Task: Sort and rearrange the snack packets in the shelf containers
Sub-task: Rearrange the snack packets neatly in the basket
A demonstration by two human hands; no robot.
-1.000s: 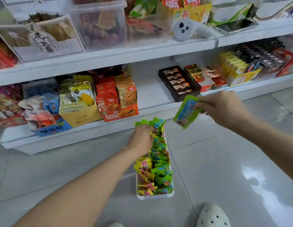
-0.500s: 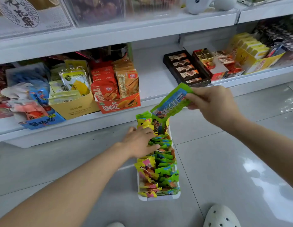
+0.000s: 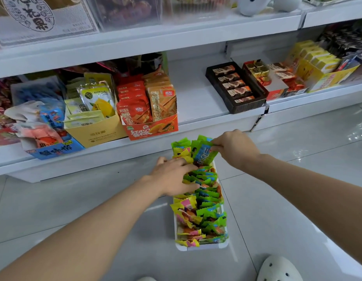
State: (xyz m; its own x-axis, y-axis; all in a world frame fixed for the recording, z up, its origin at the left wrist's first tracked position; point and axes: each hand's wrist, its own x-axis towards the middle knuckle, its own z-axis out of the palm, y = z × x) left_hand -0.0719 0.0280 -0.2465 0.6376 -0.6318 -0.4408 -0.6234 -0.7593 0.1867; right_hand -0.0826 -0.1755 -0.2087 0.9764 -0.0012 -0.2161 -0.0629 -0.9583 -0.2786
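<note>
My right hand (image 3: 235,150) pinches a green-and-blue packet (image 3: 204,155) into the tray's (image 3: 202,247) twelve-o'clock end on the floor while my left hand (image 3: 174,177), fingers spread flat, presses the rows at nine o'clock; mostly filled, though reshelving probably remains.

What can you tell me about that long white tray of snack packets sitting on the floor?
The tray is a narrow white container, apparently plastic, lying flat on the grey tiled floor before the shelf. Green and yellow-pink packets stand packed in rows. The left hand presses on them; the right hand slots a green-blue packet into the far end.
</note>
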